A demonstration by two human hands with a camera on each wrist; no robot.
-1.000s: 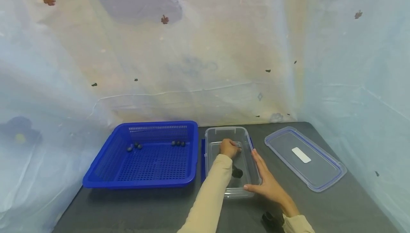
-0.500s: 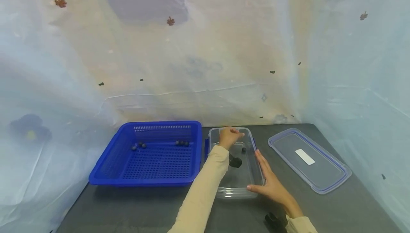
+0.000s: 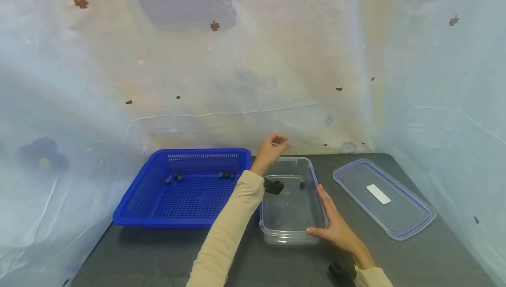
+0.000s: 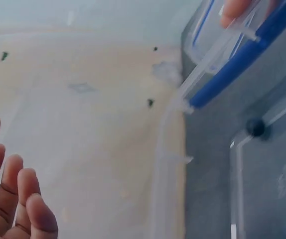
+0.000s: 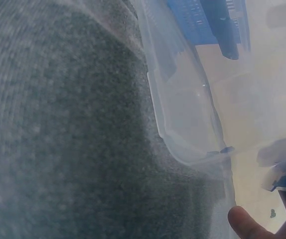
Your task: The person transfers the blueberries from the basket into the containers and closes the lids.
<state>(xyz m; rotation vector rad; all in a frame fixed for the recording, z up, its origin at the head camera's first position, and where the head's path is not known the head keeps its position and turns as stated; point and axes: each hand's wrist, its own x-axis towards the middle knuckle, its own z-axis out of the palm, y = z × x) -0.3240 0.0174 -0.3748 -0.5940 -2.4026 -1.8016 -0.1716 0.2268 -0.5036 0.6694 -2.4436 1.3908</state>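
A clear plastic food container [image 3: 290,236] stands uncovered on the dark table. One small dark round ball, like a blueberry [image 3: 302,185], lies inside near its right wall, also seen as a dark ball [image 4: 255,127] in the left wrist view. Above the container's far left corner hovers my left hand [image 3: 272,151], fingers loosely bent around nothing. My right hand [image 3: 337,230] rests against the container's right side, with the thumb at the near rim and straight fingers along the wall. Left of the container, a blue plastic basket [image 3: 182,222] holds several similar dark balls [image 3: 226,175] in two clusters.
To the right lies the clear lid [image 3: 385,199] with a blue seal and white label. A patterned sheet [image 3: 253,59] hangs behind and at both sides of the table [image 3: 158,256]. Blue side clips [image 4: 237,64] hang on the container.
My left hand has risen out of the container and moved up and left, leaving one dark ball inside. My right hand stays at the container's side. The head view shifted slightly.
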